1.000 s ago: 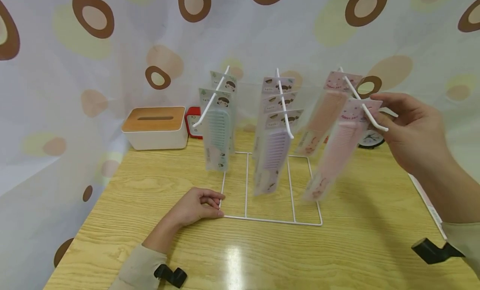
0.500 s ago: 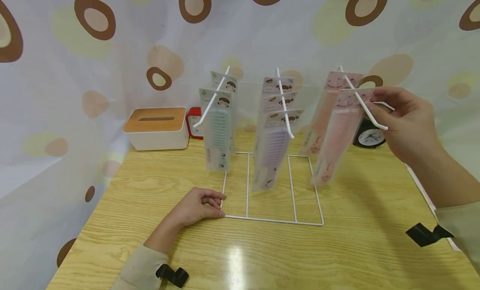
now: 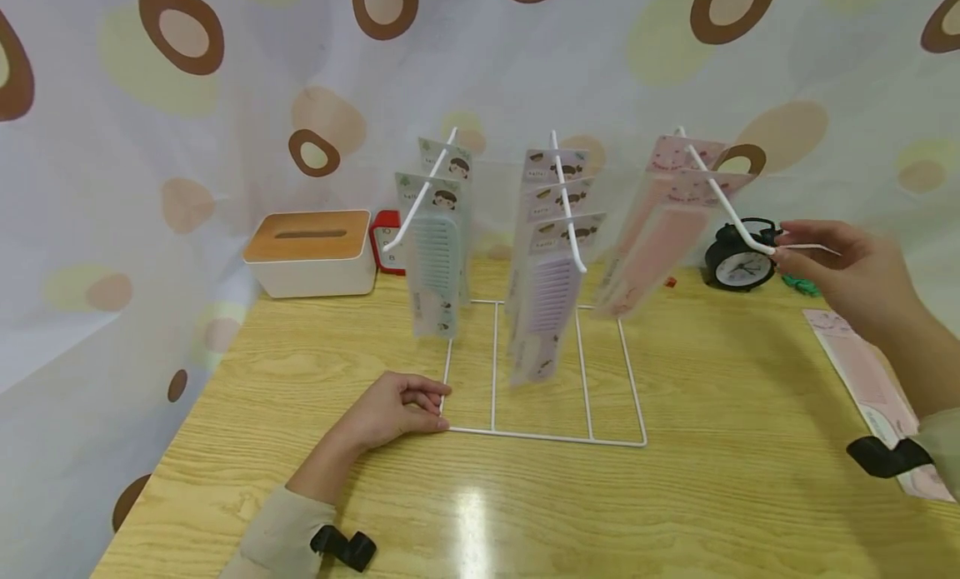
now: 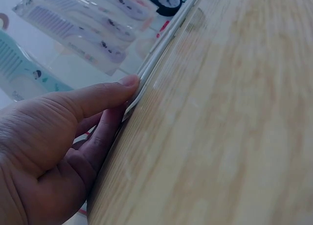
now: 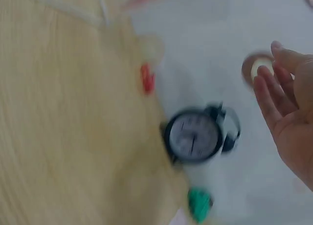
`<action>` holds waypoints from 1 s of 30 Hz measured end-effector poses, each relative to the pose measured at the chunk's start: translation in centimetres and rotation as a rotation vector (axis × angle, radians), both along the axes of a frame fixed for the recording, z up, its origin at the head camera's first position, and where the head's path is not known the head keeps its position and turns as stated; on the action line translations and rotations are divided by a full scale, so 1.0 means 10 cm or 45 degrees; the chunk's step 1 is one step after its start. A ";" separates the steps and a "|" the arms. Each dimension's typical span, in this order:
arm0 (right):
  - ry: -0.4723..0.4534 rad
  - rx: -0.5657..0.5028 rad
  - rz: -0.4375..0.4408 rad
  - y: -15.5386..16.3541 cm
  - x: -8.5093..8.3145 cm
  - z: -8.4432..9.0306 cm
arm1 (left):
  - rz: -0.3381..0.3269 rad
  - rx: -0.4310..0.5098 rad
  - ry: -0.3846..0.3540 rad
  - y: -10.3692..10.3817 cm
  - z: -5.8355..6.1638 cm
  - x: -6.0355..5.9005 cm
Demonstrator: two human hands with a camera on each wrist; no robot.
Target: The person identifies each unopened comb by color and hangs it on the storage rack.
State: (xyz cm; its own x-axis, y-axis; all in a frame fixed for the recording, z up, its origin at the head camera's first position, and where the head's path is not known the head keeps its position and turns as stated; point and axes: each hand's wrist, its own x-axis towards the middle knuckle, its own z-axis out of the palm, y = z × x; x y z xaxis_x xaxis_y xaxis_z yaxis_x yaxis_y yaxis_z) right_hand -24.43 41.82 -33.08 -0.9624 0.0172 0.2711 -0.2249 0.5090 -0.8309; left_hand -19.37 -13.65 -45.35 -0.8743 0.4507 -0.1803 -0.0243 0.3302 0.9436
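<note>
Rack (image 3: pixel 546 436): white wire, on the surface (image 3: pixel 720 479).
Left hand (image 3: pixel 393 412): fingers curled, pinching rack's base corner.
Right hand (image 3: pixel 843 275): raised beside rack's right hook (image 3: pixel 731 217), fingers loosely spread.

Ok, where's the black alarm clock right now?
In the head view, the black alarm clock stands at the table's far right, behind the rack's right hook, just left of the right hand.

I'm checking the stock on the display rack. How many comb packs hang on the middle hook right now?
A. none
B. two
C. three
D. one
C: in the head view three header cards sit one behind another along the middle hook, each with a purple comb pack hanging below it.
</note>
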 end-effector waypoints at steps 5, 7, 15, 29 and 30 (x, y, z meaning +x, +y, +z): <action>-0.123 0.449 -0.161 0.49 0.04 -0.43 | -0.006 -0.001 -0.004 0.01 0.00 0.01; -0.131 0.496 -0.170 0.66 0.08 -0.58 | -0.008 -0.003 -0.001 0.01 -0.01 0.01; -0.189 0.561 -0.203 1.08 0.19 -0.99 | 0.006 -0.011 -0.003 0.01 0.00 0.00; -0.372 0.678 -0.208 1.21 0.20 -1.16 | 0.007 -0.008 0.013 0.00 -0.02 0.00; -0.400 0.646 -0.198 1.20 0.19 -1.15 | 0.006 -0.009 0.014 0.00 -0.01 0.00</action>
State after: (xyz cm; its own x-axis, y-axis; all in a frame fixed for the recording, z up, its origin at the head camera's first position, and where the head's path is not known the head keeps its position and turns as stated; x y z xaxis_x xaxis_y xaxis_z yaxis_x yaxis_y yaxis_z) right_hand -22.48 53.81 -44.58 -0.9942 0.1070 -0.0141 0.1001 0.8652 -0.4913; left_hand -19.37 -13.65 -45.49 -0.8783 0.4453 -0.1739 -0.0157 0.3367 0.9415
